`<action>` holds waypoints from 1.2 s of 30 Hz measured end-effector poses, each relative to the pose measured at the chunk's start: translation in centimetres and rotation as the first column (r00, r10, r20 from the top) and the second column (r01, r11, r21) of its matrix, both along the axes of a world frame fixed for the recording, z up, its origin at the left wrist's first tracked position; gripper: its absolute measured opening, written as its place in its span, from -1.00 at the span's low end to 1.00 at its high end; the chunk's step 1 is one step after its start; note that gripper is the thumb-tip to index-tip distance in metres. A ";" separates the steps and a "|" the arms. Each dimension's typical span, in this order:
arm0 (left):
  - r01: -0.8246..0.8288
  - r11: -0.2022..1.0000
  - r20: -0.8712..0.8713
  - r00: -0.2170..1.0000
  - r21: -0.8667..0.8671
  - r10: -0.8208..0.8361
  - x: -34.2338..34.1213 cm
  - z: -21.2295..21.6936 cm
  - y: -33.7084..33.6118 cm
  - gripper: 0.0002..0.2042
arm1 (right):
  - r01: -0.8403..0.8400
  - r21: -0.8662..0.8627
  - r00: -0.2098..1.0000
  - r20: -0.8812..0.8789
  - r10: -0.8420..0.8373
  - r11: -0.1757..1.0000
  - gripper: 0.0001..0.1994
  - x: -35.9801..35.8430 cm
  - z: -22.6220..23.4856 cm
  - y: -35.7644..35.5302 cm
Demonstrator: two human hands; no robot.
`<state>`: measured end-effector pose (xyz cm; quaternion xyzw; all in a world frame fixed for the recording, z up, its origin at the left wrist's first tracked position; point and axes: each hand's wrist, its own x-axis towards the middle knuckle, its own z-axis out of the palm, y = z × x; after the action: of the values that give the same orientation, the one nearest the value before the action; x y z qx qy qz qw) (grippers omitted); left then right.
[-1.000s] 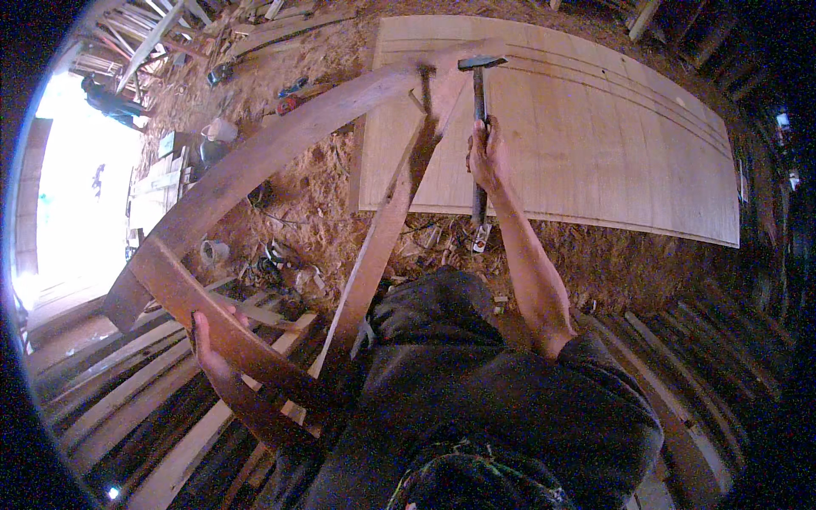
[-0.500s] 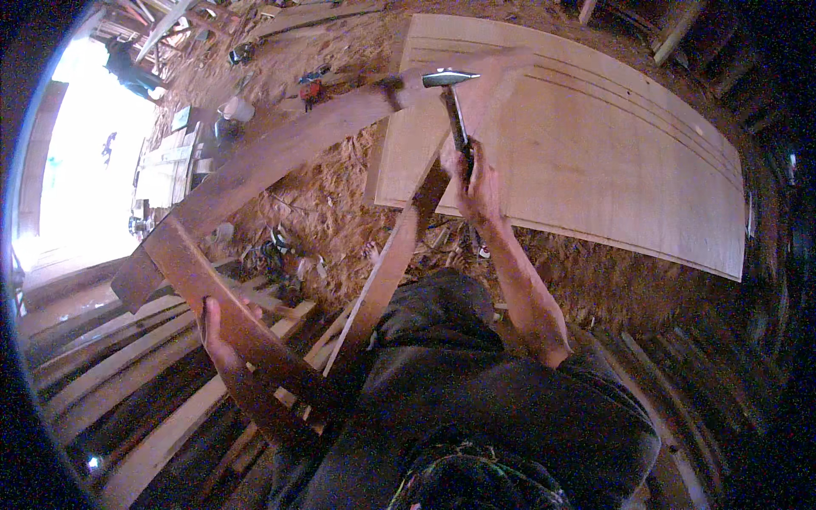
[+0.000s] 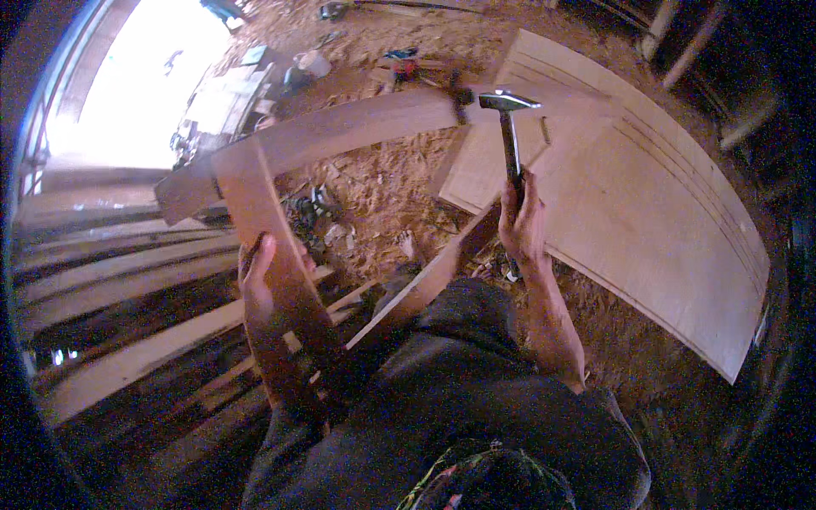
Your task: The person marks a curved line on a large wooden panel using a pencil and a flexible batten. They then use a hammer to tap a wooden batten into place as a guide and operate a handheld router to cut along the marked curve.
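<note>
My right hand (image 3: 524, 225) is wrapped round the handle of a hammer (image 3: 510, 140), held upright with its metal head at the top. The head appears in front of a long wooden board (image 3: 357, 127) that spans the upper middle. My left hand (image 3: 259, 272) grips a shorter board (image 3: 270, 217), thumb on its near face and fingertips showing at the other edge. The shorter board's top end meets the long board near its left end. A third board (image 3: 433, 276) slants from my lap up toward my right hand. Its upper end passes behind that hand.
A large pale wooden panel (image 3: 646, 229) with dark lines lies on the right, over dirt ground (image 3: 374, 204) strewn with chips. Several long planks (image 3: 136, 263) lie at the left. A red object (image 3: 405, 68) and a whitish bucket (image 3: 314, 64) are farther off. Dark posts stand upper right.
The view has turned, so the panel and ground appear shifted right and tilted. Both hands, the hammer and the boards show farther right; my left hand also sits higher. Both grips stay the same.
</note>
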<state>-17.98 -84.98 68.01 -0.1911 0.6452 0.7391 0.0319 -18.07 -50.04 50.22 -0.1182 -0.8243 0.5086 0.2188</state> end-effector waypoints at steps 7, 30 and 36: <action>0.143 0.990 -0.067 0.988 0.015 -0.141 -0.9 -1.9 -1.6 -0.62 | -0.243 0.083 0.970 -0.011 0.245 0.967 -0.61 0.8 2.9 -5.0; 0.000 0.994 0.137 0.990 -0.112 0.016 -3.0 -3.9 -2.3 -0.51 | -0.089 -0.601 0.909 0.276 0.311 0.794 -0.56 11.3 -4.1 4.2; 0.095 0.995 0.199 0.976 -0.040 -0.085 -5.2 -4.9 -4.5 -0.50 | -0.108 -0.787 0.881 0.207 0.425 0.607 -0.58 12.9 -5.8 4.5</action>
<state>-23.20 -89.49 63.09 -0.2347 0.6650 0.6980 0.1246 -5.21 -45.57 44.41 -0.1661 -0.5700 0.7995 -0.0916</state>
